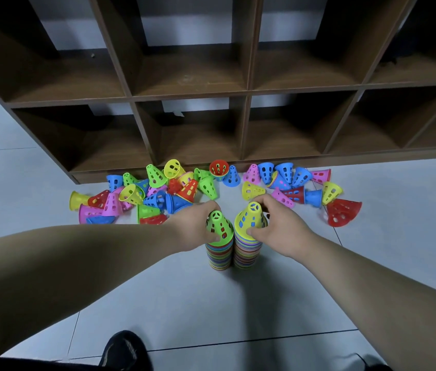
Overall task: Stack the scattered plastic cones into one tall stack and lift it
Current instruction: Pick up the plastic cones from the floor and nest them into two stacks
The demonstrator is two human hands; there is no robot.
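Two part-built stacks in hand, many cones loose on the floor

At the far left a heap of loose cones [141,194] lies on the floor [211,303] against the shelf unit [249,95]. My left hand [198,223] curls round the top of the green-capped stack [219,253], which stands upright and touches the yellow-capped stack [247,253]. My right hand [281,226] curls round that one's top cone, and further right lie more loose cones [291,183]. I judge I am midway through stacking. Next I should lift one stack straight up, lower it squarely over the other, then gather the strays. A sideways pull could tip either column.
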